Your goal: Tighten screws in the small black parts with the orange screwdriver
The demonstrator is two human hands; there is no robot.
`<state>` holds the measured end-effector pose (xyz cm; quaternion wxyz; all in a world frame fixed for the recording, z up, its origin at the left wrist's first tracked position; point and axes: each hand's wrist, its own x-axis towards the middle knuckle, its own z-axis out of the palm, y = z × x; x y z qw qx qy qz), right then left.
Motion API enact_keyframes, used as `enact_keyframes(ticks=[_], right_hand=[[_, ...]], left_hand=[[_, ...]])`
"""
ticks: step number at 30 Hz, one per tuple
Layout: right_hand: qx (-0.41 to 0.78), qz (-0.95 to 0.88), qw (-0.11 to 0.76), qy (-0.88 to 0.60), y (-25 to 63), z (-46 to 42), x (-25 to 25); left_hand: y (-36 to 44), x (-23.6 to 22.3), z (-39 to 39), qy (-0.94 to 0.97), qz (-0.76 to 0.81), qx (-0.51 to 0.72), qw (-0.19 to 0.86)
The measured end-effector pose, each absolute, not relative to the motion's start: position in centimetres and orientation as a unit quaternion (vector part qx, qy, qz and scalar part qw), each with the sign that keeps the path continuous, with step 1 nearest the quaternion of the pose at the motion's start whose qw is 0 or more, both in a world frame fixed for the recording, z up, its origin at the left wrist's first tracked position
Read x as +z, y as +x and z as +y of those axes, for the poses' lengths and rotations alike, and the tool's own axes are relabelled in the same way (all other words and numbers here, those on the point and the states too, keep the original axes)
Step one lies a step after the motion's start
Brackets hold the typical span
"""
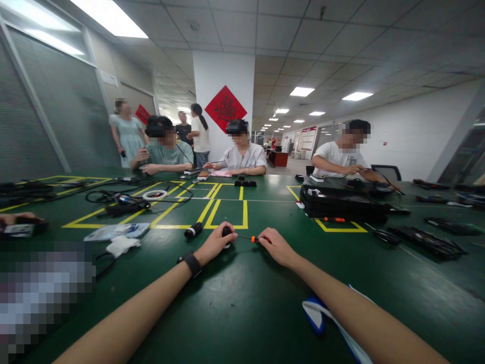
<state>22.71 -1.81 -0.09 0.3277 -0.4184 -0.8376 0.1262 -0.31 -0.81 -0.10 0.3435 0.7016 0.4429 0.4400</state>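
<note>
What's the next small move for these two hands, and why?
Probably steady the black part in the left hand and line the screwdriver up with it: the right hand holds the screwdriver with its shaft pointing toward that part. Whether the tip touches it is too small to tell.

Behind the fingers of the left hand (214, 243), a broad, dark band (192, 264) circled the wrist, a darker piece (181, 260) at its outer edge. The right hand (278, 246) and both forearms (146, 299) were bare.
</note>
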Motion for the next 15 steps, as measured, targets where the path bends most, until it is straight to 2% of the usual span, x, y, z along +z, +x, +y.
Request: enact_keyframes(ticks=[15], right_hand=[[0.151, -0.827, 0.346, -0.417, 22.66, -1.91, -0.14]], left_hand=[[-0.38, -0.06, -0.93, 0.705, 0.441, 0.437, 0.343]])
